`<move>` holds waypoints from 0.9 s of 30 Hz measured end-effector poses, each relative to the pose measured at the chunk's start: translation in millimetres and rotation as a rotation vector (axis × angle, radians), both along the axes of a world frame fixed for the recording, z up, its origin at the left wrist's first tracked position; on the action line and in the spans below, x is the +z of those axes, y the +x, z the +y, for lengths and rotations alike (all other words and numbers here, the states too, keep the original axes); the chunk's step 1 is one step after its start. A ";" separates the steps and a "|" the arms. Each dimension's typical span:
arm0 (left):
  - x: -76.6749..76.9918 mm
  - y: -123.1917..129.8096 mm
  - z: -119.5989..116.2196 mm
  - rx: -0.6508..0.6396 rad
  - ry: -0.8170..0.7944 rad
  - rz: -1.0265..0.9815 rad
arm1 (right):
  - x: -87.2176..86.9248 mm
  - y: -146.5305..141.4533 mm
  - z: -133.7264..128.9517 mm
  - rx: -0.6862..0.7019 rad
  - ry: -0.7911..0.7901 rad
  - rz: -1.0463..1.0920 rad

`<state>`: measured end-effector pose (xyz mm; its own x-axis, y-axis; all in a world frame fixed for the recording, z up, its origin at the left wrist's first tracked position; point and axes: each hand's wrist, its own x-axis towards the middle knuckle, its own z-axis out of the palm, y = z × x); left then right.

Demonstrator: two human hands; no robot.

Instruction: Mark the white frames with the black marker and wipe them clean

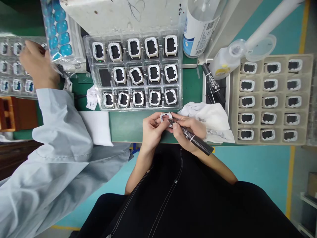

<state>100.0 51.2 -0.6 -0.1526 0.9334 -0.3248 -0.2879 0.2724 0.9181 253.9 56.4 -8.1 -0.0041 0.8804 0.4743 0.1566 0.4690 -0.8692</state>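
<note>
White frame (pixel 162 116) in the left hand (pixel 152 129), black marker (pixel 194 138) in the right hand (pixel 188 127)

Item held, left: one small white frame, smooth and rigid in look, rounded corners, hollow centre. Pinched between thumb and fingers of the left hand, above the near edge of the green, flat-surfaced bench (pixel 128 122).

Item held, right: one black marker, cylindrical, pale lettering along the barrel. Pinched between thumb and fingers of the right hand, slanting; narrow tip at the white frame, contact too small to tell.

Ahead of both hands: clear tray (pixel 145 86), thin glossy plastic, square pockets in three rows of five; fourteen pale frames (pixel 170 54) over dark notched shapes, some tilted, plus one pocket with a flat dark square only.

Just beside the right hand: white cloth (pixel 210 115), soft, crumpled, deeply creased.

Farther right of the right hand: beige tray (pixel 258 109), matt, moulded, fifteen similar frames in five rows of three.

Ahead and to the right of the right hand: transparent bottle (pixel 198 36), cylindrical, printed label; second marker (pixel 211 79), black.

Left of the left hand: white pad (pixel 97 127), flat, squared; then a co-worker's sleeve (pixel 59 115), grey-blue woven fabric, loosely folded.
</note>
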 end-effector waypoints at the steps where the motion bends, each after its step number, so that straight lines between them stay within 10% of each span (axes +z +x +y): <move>1: 0.3 2.1 -0.9 0.009 0.006 0.026 | -0.5 -0.2 -0.2 -0.012 -0.002 -0.014; 27: 2.6 -0.8 4.5 -0.081 -0.034 0.000 | -1.3 2.7 -1.0 0.000 0.008 -0.013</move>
